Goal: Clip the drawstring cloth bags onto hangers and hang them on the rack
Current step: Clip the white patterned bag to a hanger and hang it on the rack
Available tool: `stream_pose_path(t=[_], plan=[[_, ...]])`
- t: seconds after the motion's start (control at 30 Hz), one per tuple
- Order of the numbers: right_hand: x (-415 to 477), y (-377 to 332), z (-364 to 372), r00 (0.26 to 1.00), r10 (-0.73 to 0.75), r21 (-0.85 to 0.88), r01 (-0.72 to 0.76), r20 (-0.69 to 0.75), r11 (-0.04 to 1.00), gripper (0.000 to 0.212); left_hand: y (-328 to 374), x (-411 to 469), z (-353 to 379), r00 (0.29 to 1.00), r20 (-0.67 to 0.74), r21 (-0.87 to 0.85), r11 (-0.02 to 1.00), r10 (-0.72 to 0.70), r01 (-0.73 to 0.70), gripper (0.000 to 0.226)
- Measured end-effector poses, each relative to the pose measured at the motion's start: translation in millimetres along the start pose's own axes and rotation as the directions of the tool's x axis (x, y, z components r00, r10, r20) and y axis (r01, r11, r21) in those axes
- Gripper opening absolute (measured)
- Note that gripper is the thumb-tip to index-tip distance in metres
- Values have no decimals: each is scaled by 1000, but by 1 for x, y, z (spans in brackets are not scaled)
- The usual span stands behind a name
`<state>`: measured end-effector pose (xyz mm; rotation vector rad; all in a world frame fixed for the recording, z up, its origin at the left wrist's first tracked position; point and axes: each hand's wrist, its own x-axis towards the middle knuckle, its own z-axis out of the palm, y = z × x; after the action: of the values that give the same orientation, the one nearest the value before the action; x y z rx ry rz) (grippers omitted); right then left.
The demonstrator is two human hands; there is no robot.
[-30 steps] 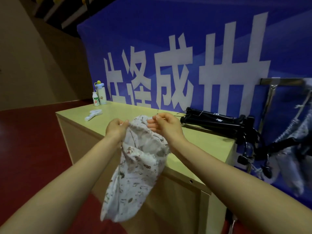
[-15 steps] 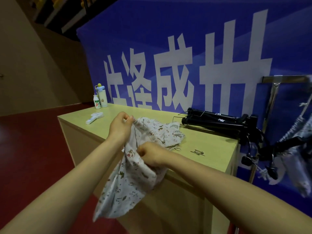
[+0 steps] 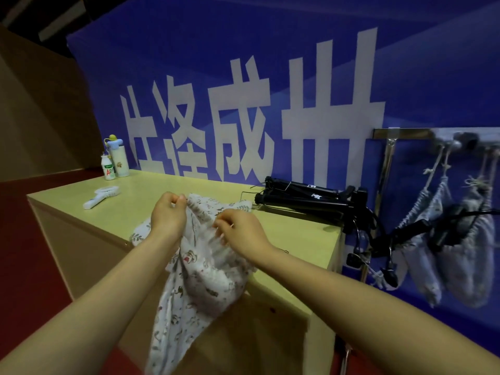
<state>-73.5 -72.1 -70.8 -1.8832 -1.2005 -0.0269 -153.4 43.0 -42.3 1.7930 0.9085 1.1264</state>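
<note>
A white printed drawstring cloth bag [image 3: 194,282] hangs over the front edge of the pale wooden table [image 3: 303,239]. My left hand [image 3: 169,215] pinches its top hem on the left. My right hand [image 3: 240,231] grips the gathered hem just to the right. More printed cloth [image 3: 216,204] lies on the table behind my hands. A pile of black clip hangers [image 3: 311,197] rests at the table's far right. Two cloth bags [image 3: 454,253] hang on black hangers from the metal rack bar [image 3: 405,133] at the right.
A white hand fan [image 3: 101,196] lies on the table's left part. A small bottle [image 3: 109,167] and a taller flask [image 3: 119,158] stand at the far left corner. A blue banner [image 3: 270,90] forms the backdrop. Red floor lies to the left.
My right hand has risen from lower on the bag to its top hem beside my left hand. The view has swung right, showing more of the rack and hung bags.
</note>
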Motion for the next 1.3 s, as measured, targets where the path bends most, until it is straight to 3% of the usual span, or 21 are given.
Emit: stream_pose_path(t=[0.1,0.2,0.3,0.4,0.53,0.67,0.83,1.03,1.17,1.3], plan=[[15,34,-26,989,28,-122,-46,-142,991,21,-11,4,19,998,-2,-57,996,-62,61,22],[37,74,-54,981,75,-355,-136,-179,925,23,-17,15,36,994,18,-103,989,-105,106,19],[59,112,-76,986,121,-671,-166,-114,723,30,-21,22,45,992,43,-122,984,-122,127,21],[76,141,-89,980,173,-806,-180,-99,564,36,-28,28,50,990,64,-106,985,-128,134,24],[84,167,-91,953,281,-838,-245,-116,487,40,-40,34,54,983,82,-100,980,-167,175,25],[98,178,-83,942,291,-785,-306,-168,539,49,-54,41,60,966,91,-137,958,-242,253,30],[108,191,-73,959,260,-835,-235,-115,498,51,-61,41,64,967,95,-104,964,-237,246,31],[106,189,-83,994,104,-907,-12,35,421,41,-59,37,63,964,114,-127,959,-241,254,30],[99,180,-94,999,-47,-871,-1,-27,491,46,-53,38,61,967,112,-143,959,-229,243,30],[88,160,-111,973,-228,-868,76,-44,491,49,-38,30,54,983,74,-121,976,-170,178,32]])
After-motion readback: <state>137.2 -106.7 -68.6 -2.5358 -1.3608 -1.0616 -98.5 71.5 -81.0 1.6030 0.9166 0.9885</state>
